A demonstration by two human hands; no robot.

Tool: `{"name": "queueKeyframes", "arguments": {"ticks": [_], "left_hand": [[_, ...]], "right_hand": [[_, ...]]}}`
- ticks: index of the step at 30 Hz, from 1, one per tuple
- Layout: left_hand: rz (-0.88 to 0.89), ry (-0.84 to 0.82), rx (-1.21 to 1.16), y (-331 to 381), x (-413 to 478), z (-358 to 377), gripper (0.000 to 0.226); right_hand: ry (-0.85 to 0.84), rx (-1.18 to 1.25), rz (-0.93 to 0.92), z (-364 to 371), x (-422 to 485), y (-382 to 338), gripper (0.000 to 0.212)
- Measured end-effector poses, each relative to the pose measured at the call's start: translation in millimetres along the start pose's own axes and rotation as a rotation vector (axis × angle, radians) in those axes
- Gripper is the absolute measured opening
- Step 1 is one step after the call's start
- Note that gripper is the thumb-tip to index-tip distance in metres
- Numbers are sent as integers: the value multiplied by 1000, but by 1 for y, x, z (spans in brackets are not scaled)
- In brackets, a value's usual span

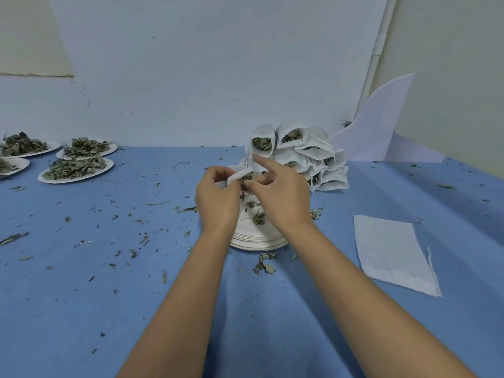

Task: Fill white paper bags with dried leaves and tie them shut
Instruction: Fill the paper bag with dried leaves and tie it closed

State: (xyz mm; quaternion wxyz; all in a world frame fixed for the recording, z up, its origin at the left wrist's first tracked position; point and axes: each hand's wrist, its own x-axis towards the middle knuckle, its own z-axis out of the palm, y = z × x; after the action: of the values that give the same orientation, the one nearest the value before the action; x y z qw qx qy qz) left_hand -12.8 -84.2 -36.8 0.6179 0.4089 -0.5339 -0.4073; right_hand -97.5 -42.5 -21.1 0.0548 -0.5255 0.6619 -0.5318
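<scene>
White paper bags full of dried leaves [313, 156] sit piled; our left hand [216, 199] holds another white bag [237, 175], our right hand [281, 195] pinches leaves [242, 195], and flat empty bags [392, 252] wait.

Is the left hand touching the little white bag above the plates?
Touching. The head view shows the left hand pinching the white bag between its fingertips.
</scene>
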Motion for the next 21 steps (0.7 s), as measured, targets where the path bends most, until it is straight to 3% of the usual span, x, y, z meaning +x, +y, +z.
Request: {"name": "queueKeyframes", "arguments": {"ticks": [3,8,13,18,21], "left_hand": [[-31,-11,-40,0,2,-2,20],[-80,-20,-58,-1,4,-2,16],[-57,-82,-48,0,2,-4,15],[-35,-162,-39,3,-1,-3,19],[-23,-219,-3,6,-2,-2,21]], "right_hand": [[-39,41,29,-2,2,0,42],[40,161,27,-10,5,4,29],[-112,149,21,-10,8,10,25],[-77,198,87,-5,7,14,5],[-17,171,85,-2,8,16,18]]}}
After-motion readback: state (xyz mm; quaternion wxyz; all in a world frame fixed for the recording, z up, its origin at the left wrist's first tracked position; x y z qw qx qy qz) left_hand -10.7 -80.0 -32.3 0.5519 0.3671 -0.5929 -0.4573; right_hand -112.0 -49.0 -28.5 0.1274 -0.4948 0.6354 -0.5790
